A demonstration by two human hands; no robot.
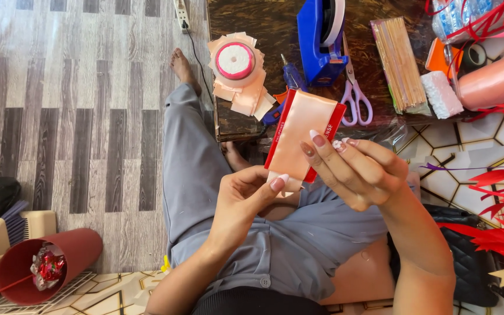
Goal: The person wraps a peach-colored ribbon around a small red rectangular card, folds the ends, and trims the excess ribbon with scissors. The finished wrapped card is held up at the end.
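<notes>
Nearest the camera, over the lap in grey trousers, both hands work on one thing. The left hand [246,198] pinches the lower end of a peach satin ribbon [301,137] between thumb and curled fingers, pressing it against the bottom edge of a flat red card [333,125]; that grip seems to anchor the loose end so the ribbon does not slide. The right hand [354,172] comes in from the side with its fingers pressed together, fingertips on the ribbon's face and the card's right edge, so it looks to steady the card while the band lies flat around it. Card and ribbon are held tilted in the air, just in front of the near edge of the dark table [263,23], not resting on it.

Farther off, at the table's near left corner, a ribbon spool [234,61] with a pink hub sits on a heap of cut peach pieces, within easy reach. Behind the card lie purple-handled scissors [354,96] and a blue tape dispenser [321,38], and toward the right a bundle of thin wooden sticks [402,64]. On the floor at lower left, a red tube [48,265] lies on its side.
</notes>
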